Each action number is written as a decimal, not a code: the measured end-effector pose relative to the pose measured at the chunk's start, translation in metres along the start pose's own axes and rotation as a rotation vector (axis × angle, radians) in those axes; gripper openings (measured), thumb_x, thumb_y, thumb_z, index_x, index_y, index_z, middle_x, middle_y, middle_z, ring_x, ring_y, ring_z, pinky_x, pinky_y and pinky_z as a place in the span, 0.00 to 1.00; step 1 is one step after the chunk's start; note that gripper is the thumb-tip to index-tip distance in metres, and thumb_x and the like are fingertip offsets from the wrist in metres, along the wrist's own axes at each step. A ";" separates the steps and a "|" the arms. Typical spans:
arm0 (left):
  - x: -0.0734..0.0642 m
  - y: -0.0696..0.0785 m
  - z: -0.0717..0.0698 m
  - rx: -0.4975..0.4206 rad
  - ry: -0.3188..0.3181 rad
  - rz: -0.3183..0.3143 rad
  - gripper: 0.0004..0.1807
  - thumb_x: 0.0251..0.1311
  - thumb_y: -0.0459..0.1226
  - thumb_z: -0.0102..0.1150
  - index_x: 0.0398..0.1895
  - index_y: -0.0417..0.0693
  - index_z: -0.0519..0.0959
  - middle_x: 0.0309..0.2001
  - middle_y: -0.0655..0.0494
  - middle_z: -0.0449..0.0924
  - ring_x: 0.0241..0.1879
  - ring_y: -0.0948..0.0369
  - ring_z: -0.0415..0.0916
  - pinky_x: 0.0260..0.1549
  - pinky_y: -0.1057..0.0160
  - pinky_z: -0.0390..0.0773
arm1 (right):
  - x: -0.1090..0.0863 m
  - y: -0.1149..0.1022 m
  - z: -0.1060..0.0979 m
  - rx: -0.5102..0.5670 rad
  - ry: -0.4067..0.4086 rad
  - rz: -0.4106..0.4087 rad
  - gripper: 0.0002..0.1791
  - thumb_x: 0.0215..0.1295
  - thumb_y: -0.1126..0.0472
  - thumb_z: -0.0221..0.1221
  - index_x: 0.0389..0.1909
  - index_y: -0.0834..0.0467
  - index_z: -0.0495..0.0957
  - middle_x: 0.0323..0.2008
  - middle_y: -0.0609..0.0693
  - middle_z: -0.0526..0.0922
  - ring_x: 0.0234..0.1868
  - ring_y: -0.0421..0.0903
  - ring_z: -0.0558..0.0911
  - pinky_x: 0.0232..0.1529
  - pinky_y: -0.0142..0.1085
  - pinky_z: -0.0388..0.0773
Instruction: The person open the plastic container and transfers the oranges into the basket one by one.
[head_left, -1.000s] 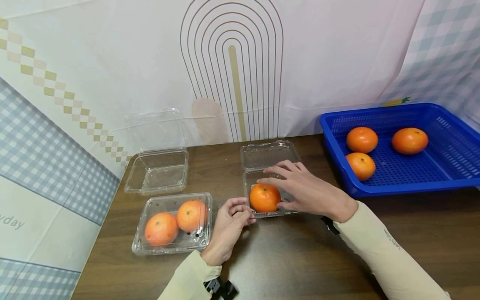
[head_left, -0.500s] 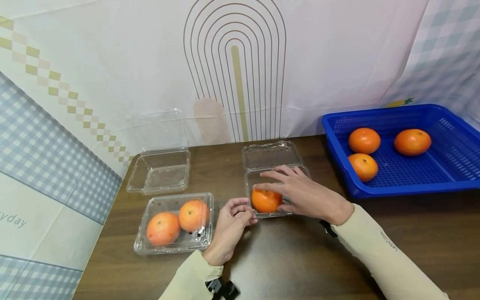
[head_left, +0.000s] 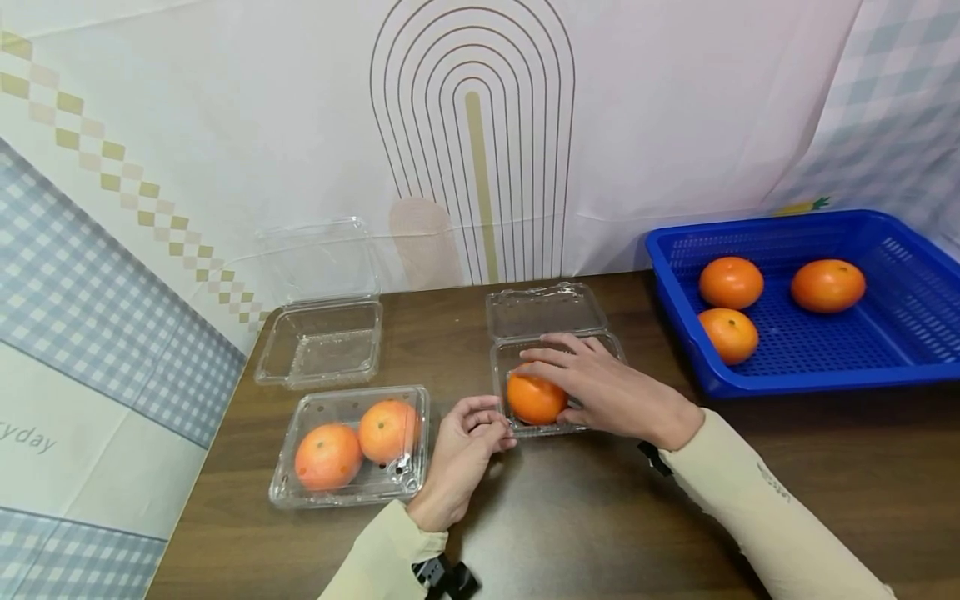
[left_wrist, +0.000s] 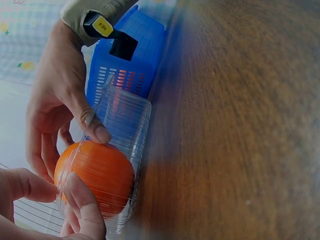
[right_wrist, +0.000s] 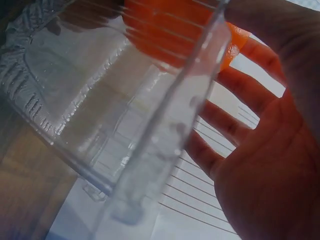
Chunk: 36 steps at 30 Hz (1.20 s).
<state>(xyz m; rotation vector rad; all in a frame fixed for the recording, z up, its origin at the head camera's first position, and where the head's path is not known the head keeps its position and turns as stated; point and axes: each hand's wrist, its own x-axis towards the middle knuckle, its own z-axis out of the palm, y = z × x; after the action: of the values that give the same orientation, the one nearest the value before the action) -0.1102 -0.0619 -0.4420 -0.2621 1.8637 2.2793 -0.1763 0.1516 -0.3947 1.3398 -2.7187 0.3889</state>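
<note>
An orange [head_left: 537, 399] sits in the left part of a clear plastic clamshell box [head_left: 517, 354] whose lid lies folded back toward the wall. My right hand [head_left: 600, 387] reaches over the box from the right and holds the orange, fingers across its top and thumb at its near right side. At the box's front left corner, my left hand [head_left: 467, 446] pinches the rim between thumb and fingers. In the left wrist view the orange [left_wrist: 100, 175] shows through the clear wall, with the left thumb and fingertips at the rim beside it.
A closed clear box [head_left: 288, 492] with two oranges stands to the left. Behind it is an open clear box [head_left: 367, 354], its lid raised against the wall. A blue plastic basket [head_left: 810, 382] holding three oranges stands at the right on the wooden table [head_left: 600, 517].
The right fingers have moved across the top of the orange, covering its stem mark. My left hand keeps its pinch on the box rim. The head view has shifted slightly.
</note>
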 end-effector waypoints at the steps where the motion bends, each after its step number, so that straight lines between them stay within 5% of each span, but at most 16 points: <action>1: 0.000 0.000 0.000 0.000 0.000 -0.001 0.22 0.61 0.23 0.54 0.60 0.32 0.69 0.38 0.51 0.77 0.33 0.63 0.79 0.38 0.69 0.86 | 0.000 0.000 0.000 0.003 -0.001 0.004 0.43 0.48 0.57 0.80 0.68 0.47 0.74 0.68 0.49 0.76 0.73 0.56 0.68 0.69 0.59 0.69; 12: -0.001 0.001 0.001 0.006 0.000 -0.007 0.22 0.61 0.23 0.54 0.60 0.32 0.69 0.38 0.50 0.78 0.33 0.63 0.79 0.39 0.68 0.86 | -0.001 0.004 -0.002 -0.079 -0.058 0.013 0.43 0.51 0.52 0.78 0.69 0.38 0.73 0.67 0.50 0.76 0.72 0.57 0.67 0.66 0.64 0.70; 36: 0.001 -0.001 0.000 0.011 0.004 0.001 0.23 0.61 0.22 0.54 0.61 0.31 0.68 0.37 0.52 0.77 0.32 0.63 0.80 0.38 0.68 0.86 | -0.004 0.006 -0.018 -0.015 0.021 0.007 0.41 0.49 0.51 0.78 0.67 0.42 0.75 0.63 0.51 0.76 0.66 0.54 0.70 0.63 0.63 0.73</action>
<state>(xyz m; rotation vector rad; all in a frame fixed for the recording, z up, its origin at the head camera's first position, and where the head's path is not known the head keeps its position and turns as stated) -0.1106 -0.0618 -0.4429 -0.2647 1.8783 2.2700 -0.1792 0.1626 -0.3796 1.3149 -2.7049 0.3807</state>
